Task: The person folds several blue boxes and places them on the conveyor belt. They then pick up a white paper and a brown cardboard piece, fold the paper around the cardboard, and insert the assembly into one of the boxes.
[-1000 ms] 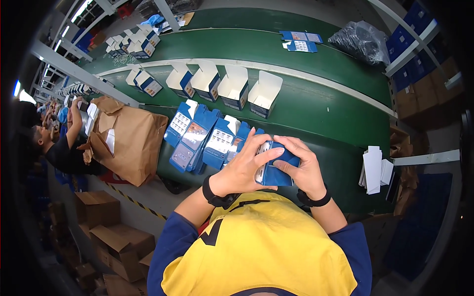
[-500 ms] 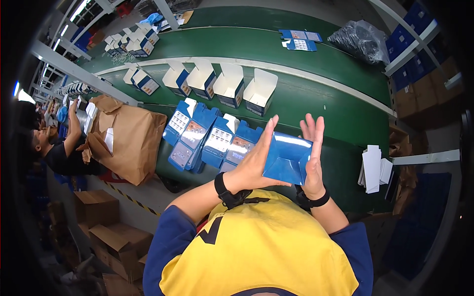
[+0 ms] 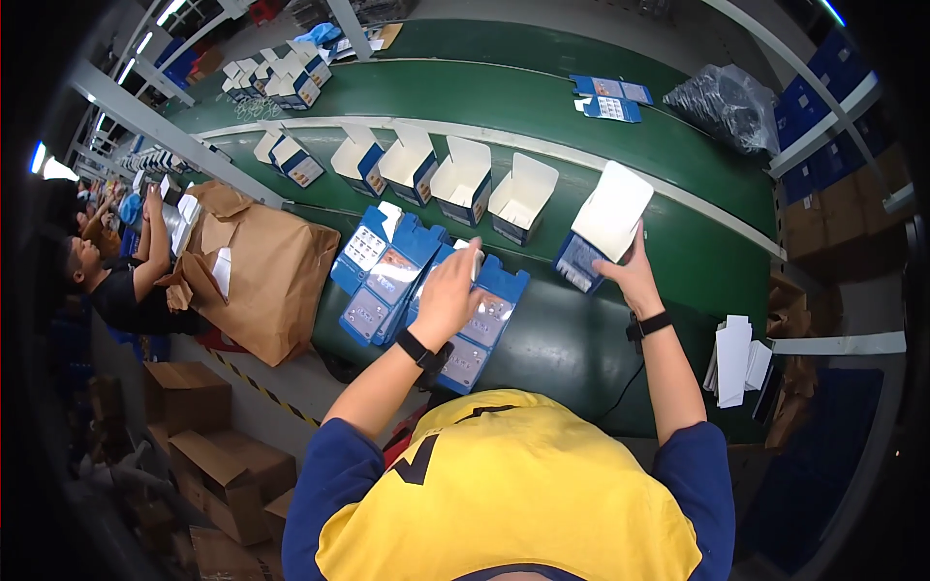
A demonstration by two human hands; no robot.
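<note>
My right hand (image 3: 632, 278) grips an erected blue carton (image 3: 578, 261) by its side. The carton stands open-topped, with its white lid flap (image 3: 617, 200) raised and its white inside partly showing. My left hand (image 3: 449, 298) is over the nearer stack of flattened blue cartons, its fingers closed on the top flattened carton (image 3: 481, 334) near a white flap. Beside it on the left lies another stack of flattened cartons (image 3: 380, 281). Just beyond, a row of erected open cartons (image 3: 521, 198) stands on the green belt, white insides upward.
A large brown paper-lined box (image 3: 276, 276) is at the left, near another person (image 3: 136, 281). White card pieces (image 3: 738, 363) lie at the right edge. Across the divider are more erected cartons (image 3: 291, 82), flat cartons (image 3: 612, 100) and a clear plastic bag (image 3: 725, 108).
My hands have moved apart. The carton that was between them is now upright in my right hand, farther right and forward. My left hand has gone left to the flattened cartons.
</note>
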